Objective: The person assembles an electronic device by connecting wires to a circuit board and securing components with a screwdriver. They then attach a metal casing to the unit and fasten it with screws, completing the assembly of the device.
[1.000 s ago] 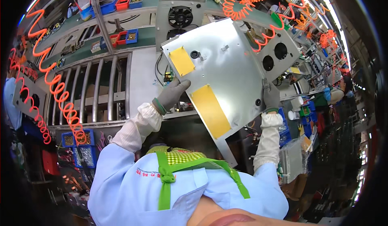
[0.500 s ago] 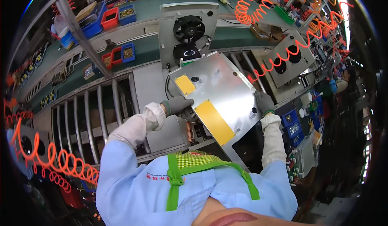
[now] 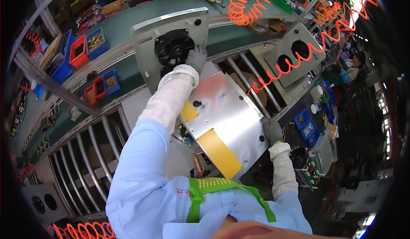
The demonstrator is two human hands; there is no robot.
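A silver sheet-metal panel (image 3: 232, 115) with two yellow rectangles lies tilted in front of me. My right hand (image 3: 272, 130), in a grey glove, is closed around its right edge. Beyond the panel, a light grey housing plate (image 3: 147, 46) stands upright and carries a black fan (image 3: 173, 46). My left hand (image 3: 196, 59), also gloved, reaches to the fan's right side with its fingers stretched out; whether it touches the fan or the plate, I cannot tell. Below the panel's lower left edge, a copper coil (image 3: 198, 164) shows among parts. My left sleeve hides part of the panel's left side.
Metal rollers (image 3: 96, 153) run to the left, with more rollers (image 3: 252, 78) right of the panel. Red and blue bins (image 3: 112, 81) of small parts stand at the far left. Another two-hole plate (image 3: 294, 53) sits to the right, below hanging orange coiled hoses (image 3: 294, 58).
My left hand has let go of the panel's left edge and moved up to the fan. My right hand still holds the panel's right edge. The whole view has turned slightly.
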